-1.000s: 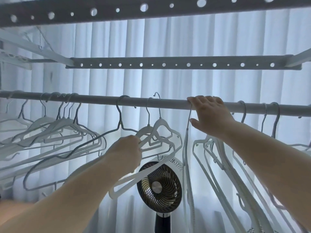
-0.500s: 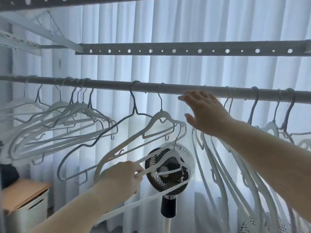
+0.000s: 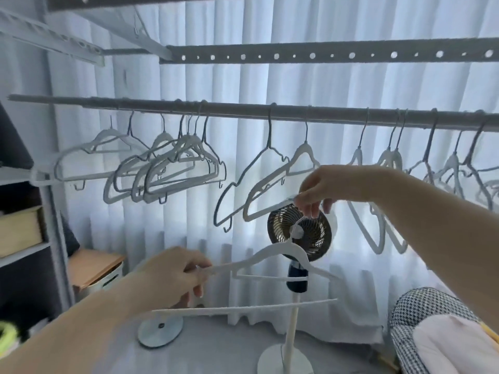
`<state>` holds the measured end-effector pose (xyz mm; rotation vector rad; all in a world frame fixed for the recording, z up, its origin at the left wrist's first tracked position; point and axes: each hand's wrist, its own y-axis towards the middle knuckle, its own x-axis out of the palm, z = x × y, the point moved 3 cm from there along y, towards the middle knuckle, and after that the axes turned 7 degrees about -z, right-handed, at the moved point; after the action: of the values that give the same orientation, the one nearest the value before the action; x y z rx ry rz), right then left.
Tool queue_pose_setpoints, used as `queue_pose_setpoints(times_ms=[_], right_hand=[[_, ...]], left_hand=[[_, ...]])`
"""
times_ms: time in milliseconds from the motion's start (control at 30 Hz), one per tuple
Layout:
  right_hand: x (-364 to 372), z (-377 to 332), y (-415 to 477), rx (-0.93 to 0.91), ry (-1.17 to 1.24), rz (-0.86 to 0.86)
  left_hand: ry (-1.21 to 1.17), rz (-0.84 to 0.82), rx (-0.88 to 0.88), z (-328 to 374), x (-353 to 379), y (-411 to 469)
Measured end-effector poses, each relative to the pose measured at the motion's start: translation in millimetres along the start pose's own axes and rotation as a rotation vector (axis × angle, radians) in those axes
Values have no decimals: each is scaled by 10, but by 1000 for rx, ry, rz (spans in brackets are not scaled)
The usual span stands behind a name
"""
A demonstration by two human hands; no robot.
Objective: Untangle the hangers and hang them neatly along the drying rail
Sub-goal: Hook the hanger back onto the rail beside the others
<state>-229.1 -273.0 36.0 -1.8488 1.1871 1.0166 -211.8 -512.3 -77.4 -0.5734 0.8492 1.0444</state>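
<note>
A grey drying rail (image 3: 243, 112) runs across the view with several white and grey hangers on it, bunched at the left (image 3: 172, 168) and at the right (image 3: 391, 163). A loose white hanger (image 3: 272, 255) is off the rail, held below it in front of the fan. My left hand (image 3: 172, 273) grips its left shoulder end. My right hand (image 3: 321, 190) pinches its wire hook from above. Two more hangers (image 3: 259, 182) dangle tilted from the rail just left of my right hand.
A black standing fan (image 3: 299, 233) on a white pole stands right behind the held hanger. White curtains fill the background. A perforated bar (image 3: 324, 54) runs above the rail. Shelves and a wooden-lidded bin (image 3: 94, 268) are at the left, a checked cushion (image 3: 421, 319) at the lower right.
My left hand pulled the white hanger down off the rail. My right hand left the rail and came down to pinch the hanger's hook. The camera tilted down.
</note>
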Motion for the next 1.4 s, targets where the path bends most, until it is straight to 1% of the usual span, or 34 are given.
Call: queue_pose_setpoints(times_ms=[100, 200, 300, 367, 467, 633, 700, 800, 900, 1033, 1200, 1300, 1333, 1400], right_hand=[[134, -149, -149, -17, 120, 22], [242, -295, -297, -19, 178, 56], [316, -409, -412, -45, 301, 87], [366, -475, -466, -56, 380, 84], [453, -551, -483, -55, 468, 82], [569, -577, -382, -45, 649, 156], [594, -562, -327, -39, 718, 180], [609, -527, -240, -32, 777, 235], [593, -482, -159, -35, 821, 276], [505, -387, -74, -33, 864, 327], [333, -215, -26, -26, 856, 326], [232, -133, -32, -17, 774, 325], [168, -87, -45, -11, 717, 373], [0, 22, -81, 8, 538, 539]], left_hand=[[15, 43, -7, -82, -4, -169], [21, 112, -19, -66, 14, -310], [-28, 224, 12, 14, -35, -404], [-56, 247, 27, 68, -30, -418], [-108, 178, 58, 170, 71, -406], [-173, 2, 113, 348, 327, -407], [-128, -36, 107, 417, 384, -413], [-63, -25, 49, 429, 423, -369], [155, -33, 26, 454, 494, -280], [307, 6, 38, 556, 521, -127], [351, 47, 51, 617, 496, 85], [344, 37, 52, 638, 499, 205], [337, 32, 51, 652, 497, 237], [337, 13, 42, 688, 502, 288]])
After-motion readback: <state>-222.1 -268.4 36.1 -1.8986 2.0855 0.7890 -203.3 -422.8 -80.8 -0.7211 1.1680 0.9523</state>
